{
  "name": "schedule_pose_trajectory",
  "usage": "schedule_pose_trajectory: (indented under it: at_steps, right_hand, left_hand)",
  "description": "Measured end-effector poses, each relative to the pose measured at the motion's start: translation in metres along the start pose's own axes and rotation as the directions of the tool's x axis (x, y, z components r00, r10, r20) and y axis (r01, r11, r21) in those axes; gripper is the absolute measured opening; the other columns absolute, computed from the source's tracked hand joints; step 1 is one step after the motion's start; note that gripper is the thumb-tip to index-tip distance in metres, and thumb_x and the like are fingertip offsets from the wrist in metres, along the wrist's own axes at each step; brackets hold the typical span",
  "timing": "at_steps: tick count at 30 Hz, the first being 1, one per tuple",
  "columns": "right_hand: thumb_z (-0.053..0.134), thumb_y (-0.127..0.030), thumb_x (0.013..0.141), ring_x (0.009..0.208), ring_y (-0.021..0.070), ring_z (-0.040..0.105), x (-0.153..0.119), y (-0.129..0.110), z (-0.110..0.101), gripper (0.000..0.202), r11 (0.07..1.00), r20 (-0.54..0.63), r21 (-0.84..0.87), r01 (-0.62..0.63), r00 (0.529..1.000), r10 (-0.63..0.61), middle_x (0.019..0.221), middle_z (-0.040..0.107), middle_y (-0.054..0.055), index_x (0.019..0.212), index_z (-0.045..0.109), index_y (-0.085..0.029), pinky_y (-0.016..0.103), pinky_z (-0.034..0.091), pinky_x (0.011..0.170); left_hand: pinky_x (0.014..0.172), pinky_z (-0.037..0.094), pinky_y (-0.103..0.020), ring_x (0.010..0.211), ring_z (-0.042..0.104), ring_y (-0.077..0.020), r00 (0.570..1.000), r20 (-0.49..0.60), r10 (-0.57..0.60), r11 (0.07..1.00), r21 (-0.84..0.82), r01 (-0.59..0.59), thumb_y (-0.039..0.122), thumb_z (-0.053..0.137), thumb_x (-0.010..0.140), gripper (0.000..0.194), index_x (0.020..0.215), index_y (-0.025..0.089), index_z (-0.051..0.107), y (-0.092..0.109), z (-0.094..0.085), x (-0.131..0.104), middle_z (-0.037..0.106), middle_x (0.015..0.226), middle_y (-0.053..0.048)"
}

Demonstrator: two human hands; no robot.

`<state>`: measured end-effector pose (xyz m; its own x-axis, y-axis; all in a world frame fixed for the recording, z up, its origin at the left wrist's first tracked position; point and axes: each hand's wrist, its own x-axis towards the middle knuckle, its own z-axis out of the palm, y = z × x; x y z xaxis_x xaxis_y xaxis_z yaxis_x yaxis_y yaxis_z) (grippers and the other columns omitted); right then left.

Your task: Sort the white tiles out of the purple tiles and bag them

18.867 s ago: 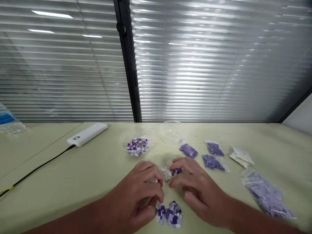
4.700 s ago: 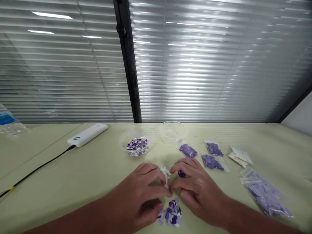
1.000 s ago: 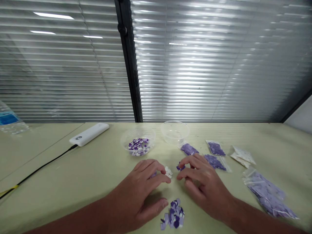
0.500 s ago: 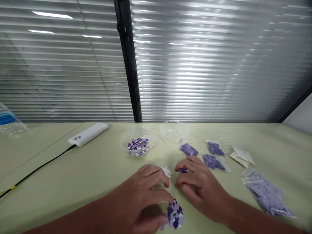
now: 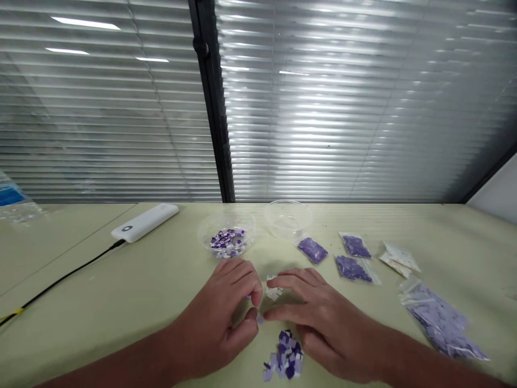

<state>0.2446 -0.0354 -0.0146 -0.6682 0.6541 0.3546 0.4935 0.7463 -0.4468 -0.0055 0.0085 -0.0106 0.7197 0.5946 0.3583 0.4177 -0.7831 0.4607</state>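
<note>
My left hand (image 5: 226, 318) is curled, its thumb and forefinger drawn nearly together; whatever may be between the tips is too small to make out. Just beside that thumb lies a tiny lavender paper square (image 5: 260, 319), close to a fingertip of my right hand. My right hand (image 5: 327, 318) has its fingers spread, one of them at the edge of a little pile of white paper pieces (image 5: 273, 293). Nearer to me, between the wrists, sits a mixed pile of dark purple, lavender and white pieces (image 5: 290, 355). Part of it is hidden by my right hand.
Behind my hands stand a clear bowl of mixed pieces (image 5: 228, 242) and another clear bowl (image 5: 288, 218). Purple packets (image 5: 312, 250), white packets (image 5: 399, 258) and a large lavender bag (image 5: 442, 320) lie to the right. A white power bank (image 5: 145, 222) with a black cable is on the left.
My left hand has moved up and left, off the mixed pile, and its fingers have drawn in. My right hand has shifted left and spread its fingers toward the white pieces.
</note>
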Motion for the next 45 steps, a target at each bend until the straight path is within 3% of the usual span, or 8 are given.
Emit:
schedule_pose_trajectory:
  at_steps: [3, 8, 15, 22, 29, 36, 42, 45]
  right_hand:
    - [0.049, 0.002, 0.078, 0.125, 0.0274, 0.053, -0.002, 0.004, 0.002, 0.055, 0.998, -0.102, 0.018, -0.058, 0.993, 0.06, 0.133, 0.06, 0.008, 0.122, 0.068, -0.025, 0.045, 0.045, 0.105]
    - [0.048, 0.005, 0.074, 0.114, 0.0252, 0.058, -0.001, 0.01, 0.008, 0.048, 0.997, -0.161, 0.033, -0.07, 0.984, 0.075, 0.116, 0.062, 0.008, 0.106, 0.07, -0.023, 0.042, 0.047, 0.097]
    - [0.05, 0.005, 0.073, 0.112, 0.0244, 0.059, -0.003, 0.008, 0.008, 0.042, 0.999, -0.196, 0.028, -0.024, 0.98, 0.029, 0.11, 0.063, 0.007, 0.097, 0.07, -0.023, 0.04, 0.048, 0.094]
    - [0.051, 0.004, 0.073, 0.108, 0.0233, 0.06, -0.003, 0.014, 0.013, 0.035, 0.995, -0.208, 0.084, 0.045, 0.978, -0.027, 0.105, 0.063, 0.007, 0.091, 0.069, -0.02, 0.04, 0.046, 0.091]
    - [0.054, 0.004, 0.074, 0.102, 0.0216, 0.062, -0.002, 0.013, 0.011, 0.029, 0.991, -0.195, 0.107, 0.085, 0.979, -0.063, 0.103, 0.063, 0.005, 0.084, 0.068, -0.02, 0.041, 0.045, 0.091]
    - [0.053, 0.005, 0.078, 0.105, 0.0211, 0.061, -0.003, 0.015, 0.015, 0.029, 0.996, -0.196, 0.082, 0.034, 0.98, -0.017, 0.103, 0.064, 0.005, 0.084, 0.068, -0.02, 0.039, 0.044, 0.09]
    - [0.055, 0.006, 0.076, 0.102, 0.0214, 0.06, -0.001, 0.013, 0.013, 0.032, 0.996, -0.193, 0.065, -0.06, 0.979, 0.072, 0.102, 0.063, 0.004, 0.089, 0.068, -0.02, 0.038, 0.044, 0.088]
    - [0.054, 0.005, 0.078, 0.099, 0.0215, 0.059, -0.001, 0.012, 0.012, 0.032, 0.996, -0.197, 0.06, -0.071, 0.977, 0.081, 0.101, 0.063, 0.004, 0.089, 0.068, -0.02, 0.038, 0.044, 0.086]
  left_hand:
    - [0.08, 0.035, -0.036, 0.086, 0.048, -0.0213, 0.999, 0.011, 0.038, 0.999, 0.017, -0.038, 0.001, 0.049, 0.072, 0.023, 0.084, 0.02, 0.051, 0.001, 0.0, -0.002, 0.052, 0.087, -0.001]
    - [0.086, 0.035, -0.04, 0.094, 0.052, -0.0219, 0.99, 0.031, 0.138, 0.989, 0.056, -0.14, 0.001, 0.046, 0.086, 0.027, 0.085, 0.021, 0.064, -0.002, 0.0, -0.002, 0.057, 0.093, -0.003]
    - [0.081, 0.032, -0.04, 0.084, 0.049, -0.0218, 0.996, -0.083, -0.031, 0.958, 0.28, 0.053, 0.007, 0.048, 0.092, 0.023, 0.076, 0.018, 0.06, -0.015, -0.001, 0.002, 0.059, 0.085, -0.003]
    - [0.081, 0.032, -0.038, 0.088, 0.051, -0.0212, 0.997, -0.053, 0.059, 0.983, 0.178, -0.049, 0.006, 0.051, 0.091, 0.022, 0.083, 0.021, 0.065, -0.012, 0.001, -0.001, 0.058, 0.09, -0.002]
    - [0.083, 0.032, -0.039, 0.09, 0.051, -0.0224, 0.998, -0.062, 0.027, 0.986, 0.166, -0.016, 0.004, 0.054, 0.085, 0.021, 0.087, 0.021, 0.065, -0.011, 0.001, -0.001, 0.059, 0.092, -0.002]
    - [0.085, 0.033, -0.039, 0.093, 0.051, -0.0233, 0.997, -0.081, 0.011, 0.984, 0.18, 0.004, 0.003, 0.055, 0.083, 0.022, 0.088, 0.021, 0.065, -0.01, 0.002, 0.0, 0.059, 0.096, -0.003]
    - [0.087, 0.037, -0.04, 0.098, 0.052, -0.0241, 0.974, 0.139, 0.178, 0.98, 0.066, -0.188, 0.006, 0.055, 0.087, 0.032, 0.112, 0.024, 0.065, -0.001, -0.003, -0.001, 0.059, 0.107, -0.005]
    - [0.089, 0.038, -0.041, 0.101, 0.052, -0.0252, 0.962, 0.195, 0.19, 0.977, 0.056, -0.205, 0.007, 0.056, 0.087, 0.037, 0.118, 0.024, 0.065, 0.002, -0.004, 0.0, 0.059, 0.111, -0.007]
